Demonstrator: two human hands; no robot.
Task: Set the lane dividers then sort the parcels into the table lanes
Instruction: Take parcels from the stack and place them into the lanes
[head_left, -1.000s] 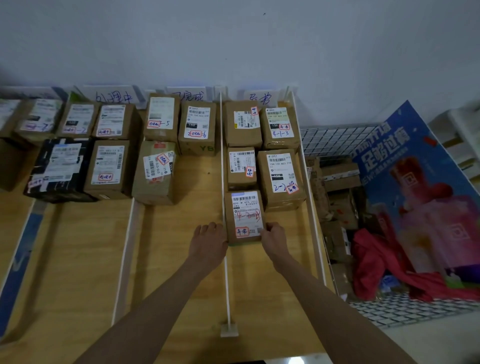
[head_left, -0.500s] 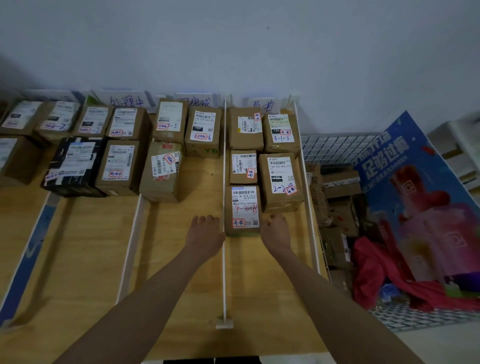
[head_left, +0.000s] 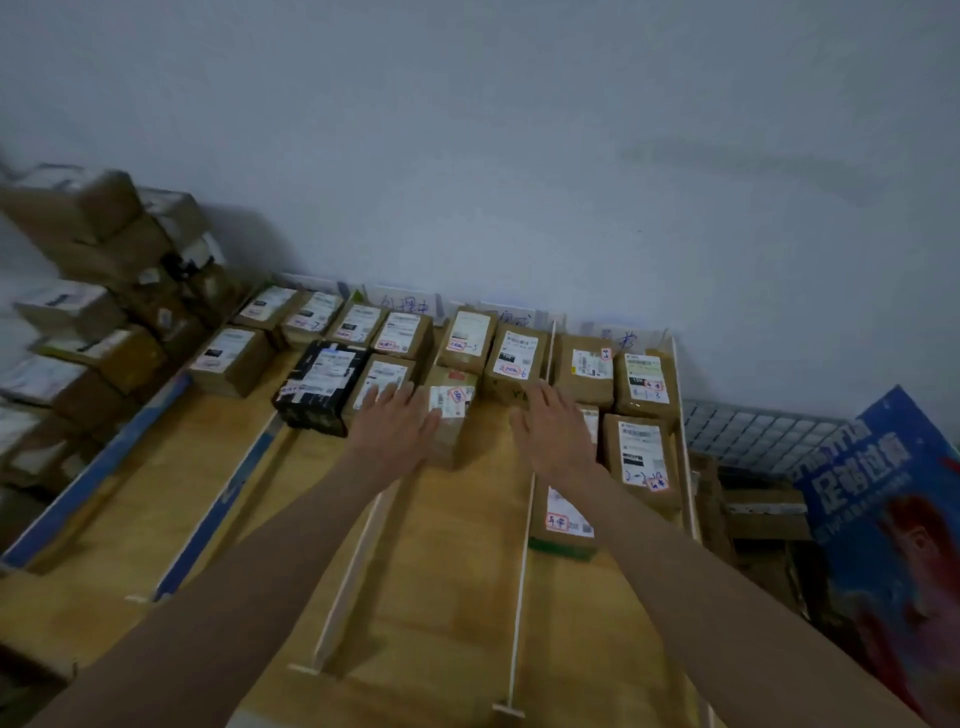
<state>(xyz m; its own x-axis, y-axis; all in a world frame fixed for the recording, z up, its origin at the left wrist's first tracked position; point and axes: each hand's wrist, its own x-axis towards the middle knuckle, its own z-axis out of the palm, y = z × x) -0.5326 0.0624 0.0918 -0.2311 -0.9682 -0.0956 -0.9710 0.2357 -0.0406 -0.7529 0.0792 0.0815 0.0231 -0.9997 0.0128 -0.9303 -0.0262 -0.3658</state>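
Both hands reach mid-frame with fingers spread: the left hand (head_left: 397, 426) rests on a brown cardboard parcel (head_left: 451, 415), probably to square it within its lane, while the right hand (head_left: 553, 434) hovers beside it over the wooden worktop (head_left: 457, 561), empty.

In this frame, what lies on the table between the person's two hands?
Head view: between the left hand and the right hand stands a brown parcel beside the left hand; then comes bare wooden table up to the right hand.
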